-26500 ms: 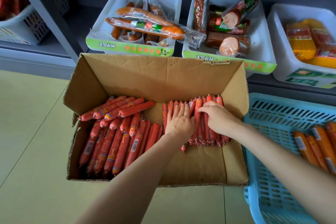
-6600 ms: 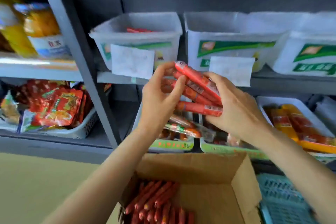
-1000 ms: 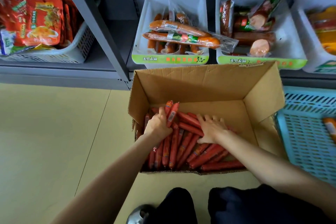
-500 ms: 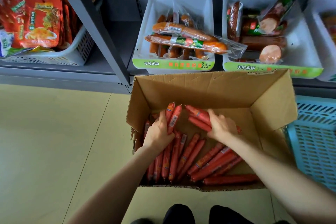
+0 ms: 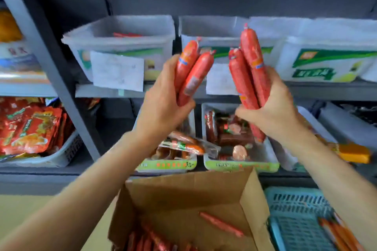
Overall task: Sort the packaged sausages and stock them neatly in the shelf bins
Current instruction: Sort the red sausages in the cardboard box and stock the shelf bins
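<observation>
Sausages are up out of the cardboard box point(image 5: 183, 195) now, where half a second ago both hands were still down among them. The left hand point(image 5: 163, 104) is clenched around two red sausages point(image 5: 192, 73), holding them nearly upright with their tips leaning right. The right hand point(image 5: 271, 108) grasps its own bunch of sausages point(image 5: 250, 67), also upright, their lower ends poking out below the fist. The two bunches are apart, raised in front of the upper shelf, just before the left white bin point(image 5: 122, 34) and the middle white bin point(image 5: 212, 26). A few red sausages point(image 5: 126, 35) already lie in the left bin. A paper label point(image 5: 117, 72) hangs at its front.

The view has tilted up from the floor and box to the shelving, so the upper row of bins shows again. Below the hands sit the two lower trays point(image 5: 240, 164) of vacuum-packed sausages, and the box has slid to the bottom edge, with one loose sausage point(image 5: 221, 224) on its bare floor and more packed at its left corner. A blue basket point(image 5: 295, 210) stands to the right.
</observation>
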Available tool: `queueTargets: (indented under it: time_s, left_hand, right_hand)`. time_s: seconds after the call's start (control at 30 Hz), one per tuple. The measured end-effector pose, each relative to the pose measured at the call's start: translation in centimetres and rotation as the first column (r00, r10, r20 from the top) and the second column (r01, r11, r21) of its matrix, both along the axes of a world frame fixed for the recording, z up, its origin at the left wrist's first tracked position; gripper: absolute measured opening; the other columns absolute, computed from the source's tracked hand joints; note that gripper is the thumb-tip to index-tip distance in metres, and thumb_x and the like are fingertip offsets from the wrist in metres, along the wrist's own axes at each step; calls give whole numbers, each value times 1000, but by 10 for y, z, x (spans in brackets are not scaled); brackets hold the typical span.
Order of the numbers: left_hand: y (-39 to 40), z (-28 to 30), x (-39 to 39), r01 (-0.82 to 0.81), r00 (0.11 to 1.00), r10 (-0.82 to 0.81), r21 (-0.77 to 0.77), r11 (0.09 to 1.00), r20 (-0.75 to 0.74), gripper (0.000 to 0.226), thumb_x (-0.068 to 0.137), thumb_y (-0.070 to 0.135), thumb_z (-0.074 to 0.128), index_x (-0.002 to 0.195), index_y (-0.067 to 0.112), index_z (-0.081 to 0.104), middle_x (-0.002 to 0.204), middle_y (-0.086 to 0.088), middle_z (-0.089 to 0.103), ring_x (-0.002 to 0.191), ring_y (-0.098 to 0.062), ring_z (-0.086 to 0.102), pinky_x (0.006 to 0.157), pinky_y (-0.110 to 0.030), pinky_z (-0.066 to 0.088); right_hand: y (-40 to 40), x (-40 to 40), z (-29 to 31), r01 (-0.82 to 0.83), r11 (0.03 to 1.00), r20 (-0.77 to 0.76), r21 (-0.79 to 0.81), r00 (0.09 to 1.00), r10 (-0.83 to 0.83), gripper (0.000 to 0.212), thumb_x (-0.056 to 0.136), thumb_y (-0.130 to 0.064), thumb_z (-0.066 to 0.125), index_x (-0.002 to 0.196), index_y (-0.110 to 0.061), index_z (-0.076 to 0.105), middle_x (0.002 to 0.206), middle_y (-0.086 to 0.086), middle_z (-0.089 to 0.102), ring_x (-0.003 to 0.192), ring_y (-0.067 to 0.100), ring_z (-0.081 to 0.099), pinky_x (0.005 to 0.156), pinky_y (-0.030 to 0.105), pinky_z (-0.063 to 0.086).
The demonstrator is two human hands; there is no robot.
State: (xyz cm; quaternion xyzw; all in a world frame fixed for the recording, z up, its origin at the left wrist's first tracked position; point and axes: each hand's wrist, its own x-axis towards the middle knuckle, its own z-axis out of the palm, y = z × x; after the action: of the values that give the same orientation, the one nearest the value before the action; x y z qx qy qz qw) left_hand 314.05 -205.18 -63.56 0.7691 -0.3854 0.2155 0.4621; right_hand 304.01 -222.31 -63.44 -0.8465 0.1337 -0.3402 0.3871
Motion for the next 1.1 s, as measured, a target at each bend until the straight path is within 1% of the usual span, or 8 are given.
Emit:
queueTargets:
  time_s: [0.17,0.3,0.47,0.63,0.77,0.87,1.0,1.1]
  left_hand:
    - [-44,120,28,17,988,-18,3,1000,155,65,71,6,62,131,14,36,101,2,57,89,-25,57,65,-26,33]
    - [-84,178,68,-20,992,-20,306,952,127,56,76,9,66,123,4,37,97,-9,56,92,-31,57,63,-27,28]
    - [-134,170,106,-171,964,-72,805,568,256,65,79,18,66,132,9,30,121,-13,58,107,-34,57,74,-31,39]
    - [-166,139,132,-91,991,-56,913,397,124,80,85,17,63,147,22,12,135,-6,50,115,-27,54,83,-29,41]
    - [-173,131,149,-39,991,-104,914,403,88,67,94,35,49,149,24,13,148,2,37,133,-21,40,107,-30,30]
    - [-161,128,166,-94,963,-199,916,390,183,47,97,28,43,141,13,36,139,-4,51,124,-21,51,107,-31,37]
    - [-131,140,177,-251,964,56,823,509,259,36,92,18,46,126,26,53,134,3,53,124,-19,49,102,-29,37]
    - [-109,151,177,-249,967,95,791,559,237,35,91,16,47,124,22,56,131,-2,55,122,-22,51,100,-28,37]
  right_hand:
    - [-34,27,105,155,988,75,14,985,-156,67,56,-23,79,116,-22,50,99,-1,62,94,26,60,85,39,49]
    - [-65,43,143,179,981,-16,71,984,-178,66,47,-34,76,107,-23,52,102,3,64,95,29,62,87,46,51]
    - [-92,49,159,181,983,-159,30,972,-174,52,54,-24,76,101,-20,53,96,6,63,92,30,62,81,42,52]
    - [-111,59,169,146,989,-223,-26,963,-148,44,64,-21,75,100,-20,50,96,0,58,93,25,59,82,37,50]
    - [-119,73,171,128,991,-258,-50,957,-137,46,65,-22,75,103,-20,49,98,0,57,95,24,58,84,38,50]
    - [-121,85,169,107,989,-303,-98,944,-132,49,63,-24,75,104,-20,48,101,1,59,95,26,58,84,39,50]
    - [-112,102,174,-30,949,-493,-314,859,-136,45,67,-27,75,99,-19,44,95,-1,55,88,23,56,66,30,44]
    - [-98,132,178,-183,860,-595,-476,787,-161,48,69,-32,75,104,-18,44,101,0,53,90,22,53,67,29,42]
